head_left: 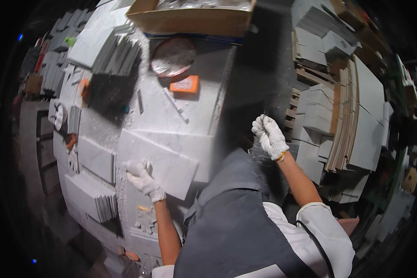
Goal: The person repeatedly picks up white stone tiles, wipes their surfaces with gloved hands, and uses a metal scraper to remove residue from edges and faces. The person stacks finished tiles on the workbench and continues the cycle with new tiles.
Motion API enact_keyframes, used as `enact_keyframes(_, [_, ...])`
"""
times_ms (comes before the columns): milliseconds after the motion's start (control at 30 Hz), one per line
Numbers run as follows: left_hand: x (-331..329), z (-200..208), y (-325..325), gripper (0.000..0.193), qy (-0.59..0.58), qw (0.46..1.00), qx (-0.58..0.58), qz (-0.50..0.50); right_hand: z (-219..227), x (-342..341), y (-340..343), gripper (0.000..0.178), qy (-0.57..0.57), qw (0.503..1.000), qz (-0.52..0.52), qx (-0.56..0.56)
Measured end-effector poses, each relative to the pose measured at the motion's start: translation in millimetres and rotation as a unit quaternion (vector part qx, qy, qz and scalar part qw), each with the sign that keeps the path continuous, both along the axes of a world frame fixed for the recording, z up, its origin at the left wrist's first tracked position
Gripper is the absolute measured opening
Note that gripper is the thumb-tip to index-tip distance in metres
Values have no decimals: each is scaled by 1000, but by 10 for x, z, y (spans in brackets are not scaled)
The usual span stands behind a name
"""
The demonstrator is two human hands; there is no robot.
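My left hand [146, 181], in a white knit glove, is at the near left edge of a pale grey-veined marble tile [164, 162]. Its fingers close over that edge, slightly blurred. The tile lies askew on top of another marble slab [201, 146]. Off to the right, away from the bench, my right hand [269, 136] is raised in a matching glove. Its fingers are pinched together, and a thin dark sliver seems to stick up from them; what it is I cannot make out.
Beyond the tile lie a white marker-like stick [176, 105], an orange box [184, 84] and a round red-rimmed dish [173, 56]. A cardboard box [190, 22] stands at the far end. Tile stacks [118, 55] line the left; more tiles and cardboard sheets [345, 116] stand right.
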State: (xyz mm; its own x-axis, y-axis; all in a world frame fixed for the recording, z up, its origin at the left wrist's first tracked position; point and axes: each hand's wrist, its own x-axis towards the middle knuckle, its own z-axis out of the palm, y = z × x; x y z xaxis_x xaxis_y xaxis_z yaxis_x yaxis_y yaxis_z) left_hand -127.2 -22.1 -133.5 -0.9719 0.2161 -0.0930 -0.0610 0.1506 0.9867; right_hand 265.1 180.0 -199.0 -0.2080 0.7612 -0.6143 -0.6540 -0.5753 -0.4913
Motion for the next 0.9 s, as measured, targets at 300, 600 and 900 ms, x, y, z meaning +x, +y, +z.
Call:
enact_keyframes(300, [-98, 217, -60, 54, 23, 1000, -10, 5, 540, -600, -1, 22, 37, 981, 176, 79])
enact_keyframes(600, [-314, 339, -289, 54, 220, 943, -238, -68, 915, -1344, -202, 27, -177, 899, 353, 188])
enact_keyframes(900, [-494, 375, -243, 52, 362, 836, -401, -100, 926, -2142, -435, 25, -169, 844, 399, 315])
